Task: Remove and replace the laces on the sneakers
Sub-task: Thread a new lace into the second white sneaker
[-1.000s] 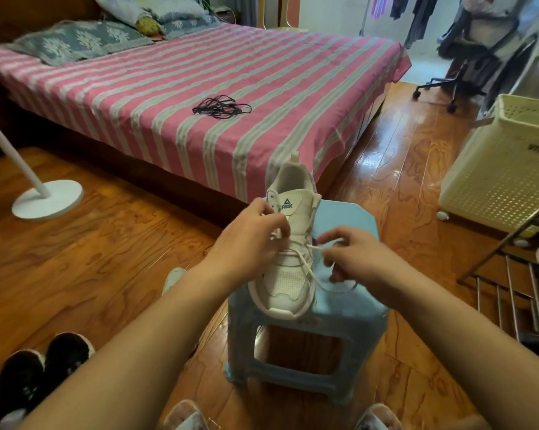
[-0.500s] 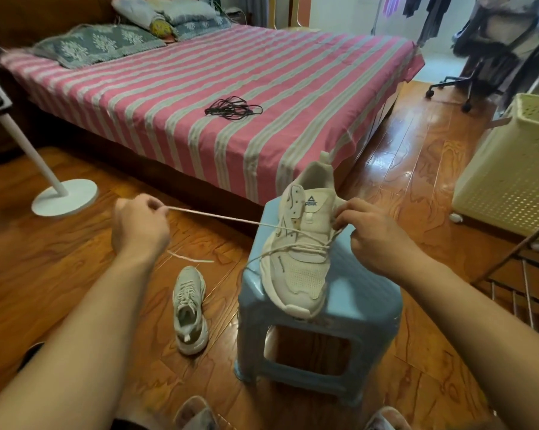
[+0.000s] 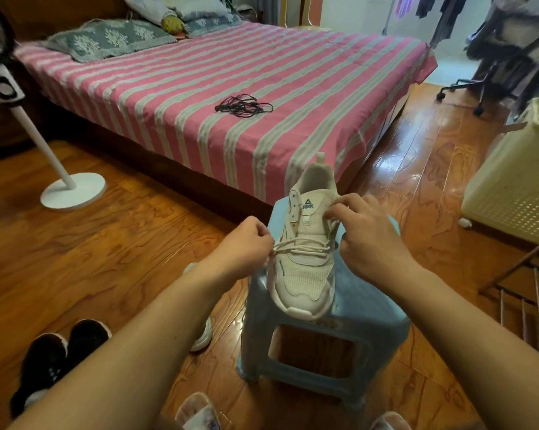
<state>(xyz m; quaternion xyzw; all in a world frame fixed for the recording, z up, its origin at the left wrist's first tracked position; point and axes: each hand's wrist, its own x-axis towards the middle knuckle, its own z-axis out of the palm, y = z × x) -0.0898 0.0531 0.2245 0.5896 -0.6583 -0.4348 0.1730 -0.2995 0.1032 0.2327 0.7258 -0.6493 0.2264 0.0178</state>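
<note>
The white sneaker (image 3: 305,252) sits just right of the frame's centre, toe toward the camera, on a light blue plastic stool (image 3: 364,318) in front of the pink striped bed (image 3: 231,88). The left hand (image 3: 246,246) is curled at the shoe's left edge and pinches the white lace (image 3: 302,246) where it leaves the lower eyelets; the right hand (image 3: 367,234) bends over the tongue area with its fingers closed on the lace or upper near the top eyelets, though exactly what they clamp is hidden by the knuckles. The likeliest slip, as I judge it, is a sideways pull from the left hand dragging the shoe across the smooth stool top and tipping it off, since the toe already overhangs the front edge and only the right hand steadies it. A hard tug could also bunch the crossed rows and jam the lace in an eyelet, or whip a freed end out of reach onto the floor. A tangle of black laces (image 3: 243,105) lies well apart on the bed, so fetching it means letting go of the shoe. The only readable writing is the tongue logo, a small triangle above the word "PEAK"; lettering elsewhere cannot be made out.
</note>
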